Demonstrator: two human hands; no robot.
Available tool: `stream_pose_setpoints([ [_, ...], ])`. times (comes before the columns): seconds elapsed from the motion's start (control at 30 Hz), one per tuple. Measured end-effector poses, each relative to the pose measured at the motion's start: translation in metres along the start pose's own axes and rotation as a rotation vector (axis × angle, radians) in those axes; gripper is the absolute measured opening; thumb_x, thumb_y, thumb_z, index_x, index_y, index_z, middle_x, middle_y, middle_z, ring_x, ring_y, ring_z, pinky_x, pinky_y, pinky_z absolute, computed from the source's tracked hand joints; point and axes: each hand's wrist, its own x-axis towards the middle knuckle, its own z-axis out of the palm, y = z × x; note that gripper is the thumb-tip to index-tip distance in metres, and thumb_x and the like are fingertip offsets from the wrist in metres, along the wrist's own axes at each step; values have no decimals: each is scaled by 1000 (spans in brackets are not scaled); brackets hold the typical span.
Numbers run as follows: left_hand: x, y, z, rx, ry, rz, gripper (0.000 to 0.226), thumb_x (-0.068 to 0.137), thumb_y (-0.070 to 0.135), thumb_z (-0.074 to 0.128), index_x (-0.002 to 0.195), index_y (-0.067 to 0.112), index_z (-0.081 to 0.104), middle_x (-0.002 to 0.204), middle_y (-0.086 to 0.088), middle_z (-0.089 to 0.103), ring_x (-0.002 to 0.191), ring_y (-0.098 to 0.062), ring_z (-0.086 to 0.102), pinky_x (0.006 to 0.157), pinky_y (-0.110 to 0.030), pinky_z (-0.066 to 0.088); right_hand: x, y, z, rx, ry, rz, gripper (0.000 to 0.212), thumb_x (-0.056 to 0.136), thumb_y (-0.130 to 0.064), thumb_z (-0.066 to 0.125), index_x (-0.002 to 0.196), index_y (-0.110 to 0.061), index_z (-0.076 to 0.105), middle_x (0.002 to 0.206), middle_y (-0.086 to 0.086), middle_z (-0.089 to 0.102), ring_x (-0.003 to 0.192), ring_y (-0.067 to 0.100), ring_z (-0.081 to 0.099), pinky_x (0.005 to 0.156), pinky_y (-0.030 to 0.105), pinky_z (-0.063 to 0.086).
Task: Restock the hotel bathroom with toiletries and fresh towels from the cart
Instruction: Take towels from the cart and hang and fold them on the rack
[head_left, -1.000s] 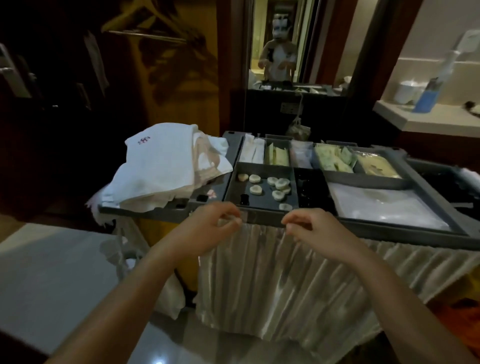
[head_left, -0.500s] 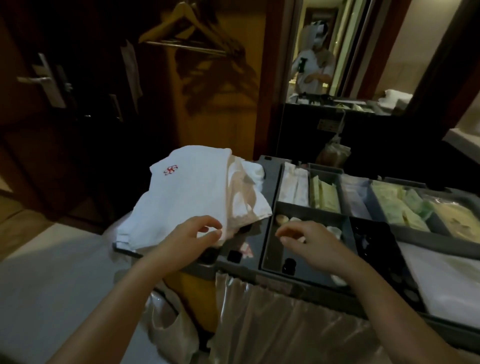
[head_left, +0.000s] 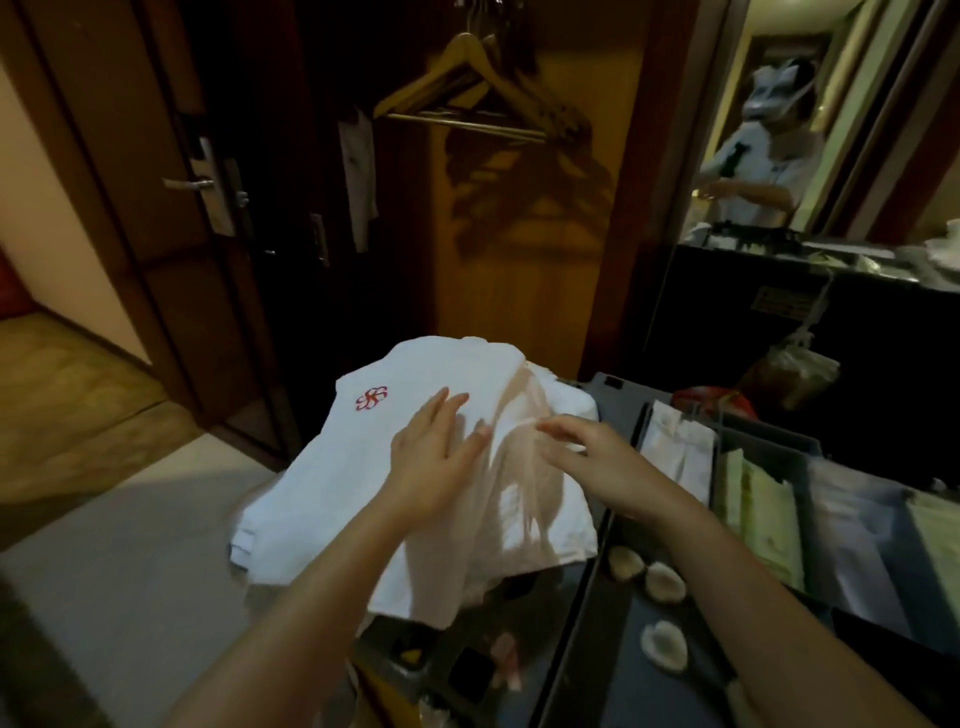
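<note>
A stack of folded white towels (head_left: 322, 483) with a red embroidered logo lies on the left end of the grey cart tray (head_left: 618, 395). My left hand (head_left: 431, 462) is over the top towel with fingers spread and straight. My right hand (head_left: 592, 457) hovers just right of it, fingers extended toward the towel's folded ridge; whether it touches is unclear. To the right, cart compartments hold small round soaps (head_left: 665, 582) and several wrapped toiletry packets (head_left: 753, 499).
A dark wooden door (head_left: 208, 197) with a metal handle stands to the left. Wooden hangers (head_left: 467, 78) hang in the open closet ahead. A mirror (head_left: 763, 130) at upper right reflects a person. Pale floor lies left of the cart.
The view swung left and closer to the towels. Both hands left the cart's front rim, moved up and left, and opened over the towel stack.
</note>
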Motion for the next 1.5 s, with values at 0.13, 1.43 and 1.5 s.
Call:
stream_pose_setpoints([
  [0.13, 7, -23, 34, 234, -31, 61, 69, 86, 70, 6, 147, 36, 6, 157, 13, -1, 143, -4, -6, 116, -33, -6, 51, 4, 3, 135, 68, 52, 44, 97, -25, 47, 139, -12, 42, 145, 1, 42, 132, 16, 39, 95, 23, 33],
  [1.43, 20, -19, 17, -106, 14, -66, 36, 91, 43, 49, 119, 20, 55, 121, 2, 55, 110, -15, 50, 97, -33, 39, 128, 4, 73, 846, 278, 407, 30, 97, -33, 45, 116, -10, 51, 91, 5, 61, 96, 30, 60, 89, 45, 52],
  [1.5, 23, -13, 13, -46, 7, -80, 37, 88, 47, 53, 109, 16, 57, 108, 0, 57, 97, -16, 53, 84, -29, 43, 125, 5, 72, 891, 248, 424, 32, 97, -31, 45, 119, -8, 50, 94, 6, 62, 94, 28, 61, 85, 43, 54],
])
